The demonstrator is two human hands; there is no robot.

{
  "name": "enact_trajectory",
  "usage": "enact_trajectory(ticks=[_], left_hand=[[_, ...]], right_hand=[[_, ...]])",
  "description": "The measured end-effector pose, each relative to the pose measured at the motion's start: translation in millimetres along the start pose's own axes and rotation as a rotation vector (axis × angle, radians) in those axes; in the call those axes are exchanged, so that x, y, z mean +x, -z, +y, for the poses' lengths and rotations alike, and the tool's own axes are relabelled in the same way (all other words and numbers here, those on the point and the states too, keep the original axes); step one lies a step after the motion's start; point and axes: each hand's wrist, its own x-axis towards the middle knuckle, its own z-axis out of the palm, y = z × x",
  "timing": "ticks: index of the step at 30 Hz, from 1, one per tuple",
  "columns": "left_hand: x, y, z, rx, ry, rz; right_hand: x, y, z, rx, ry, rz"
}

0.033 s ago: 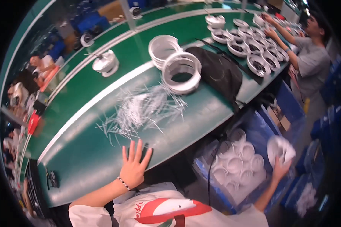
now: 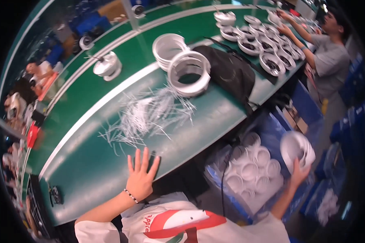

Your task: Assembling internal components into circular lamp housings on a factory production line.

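Observation:
My left hand (image 2: 140, 174) lies flat at the near edge of the green worktable (image 2: 198, 133), its fingers spread and nothing in them. Beyond its fingertips is a loose heap of thin clear-white plastic strips (image 2: 144, 117). At the right, my right hand (image 2: 299, 173) grips a white round plastic housing (image 2: 295, 150) by its lower edge. It holds the housing above the right side of a blue bin (image 2: 215, 172) lined with clear plastic. Stacked inside the bin are several white round cup-like parts (image 2: 249, 172). The fingers behind the housing are partly hidden.
White rings (image 2: 189, 91) stand stacked on the table beside a black bag (image 2: 227, 73). A white housing with a wire (image 2: 108, 67) sits on the green conveyor. Several white housings with dark insides (image 2: 265, 44) fill the far right, where a co-worker (image 2: 332, 52) handles one.
My right hand has turned the white housing slightly, showing more of its round side. The whole view has shifted a little; my left hand stays spread on the table edge.

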Motion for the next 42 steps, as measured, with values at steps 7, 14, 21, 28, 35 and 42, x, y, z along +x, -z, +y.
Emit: enact_trajectory(ticks=[7, 14, 21, 28, 35, 42], left_hand=[[-2.7, -4.0, -7.0, -0.042, -0.022, 0.047], [-7.5, -3.1, -9.5, -0.065, -0.064, 0.057], [-6.1, -8.5, -14.5, -0.057, -0.064, 0.056], [2.8, -11.2, -4.5, -0.076, -0.094, 0.038], [-0.3, -14.9, -3.1, 0.035, -0.080, 0.105], [2.0, -20.4, -0.5, 0.051, -0.103, 0.112]], right_hand=[[-72.9, -134.5, -177.4, 1.900, -0.871, -0.919], [-79.7, -191.0, -180.7, 1.360, -0.772, -0.718], [-118.2, -226.7, -203.7, 0.531, 0.072, -0.086], [-105.0, -238.1, -205.1, 0.429, 0.083, -0.145], [-70.8, -123.9, -125.8, 0.372, 0.655, -0.033], [-141.8, 7.3, 152.5, -0.624, -0.137, -1.386]])
